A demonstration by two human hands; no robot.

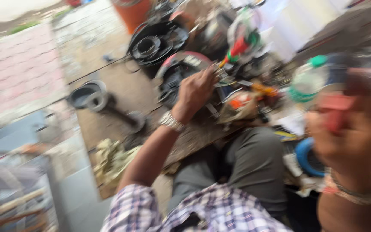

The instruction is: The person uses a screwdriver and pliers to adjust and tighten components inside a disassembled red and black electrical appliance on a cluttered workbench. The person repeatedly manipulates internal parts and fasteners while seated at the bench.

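Barely begun, I judge: my left hand (196, 92) pinches small blurred metal pieces (220, 73) over the cluttered wooden bench (194, 137), while my right hand (348, 129) grips a small red block (336, 109).

A cluttered wooden workbench (194, 137) carries a green-capped bottle (308, 79) and seemingly blurred metal parts (241, 105).

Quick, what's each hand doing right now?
Left hand: closed on small metal tools.
Right hand: closed around a red object, too blurred to identify.
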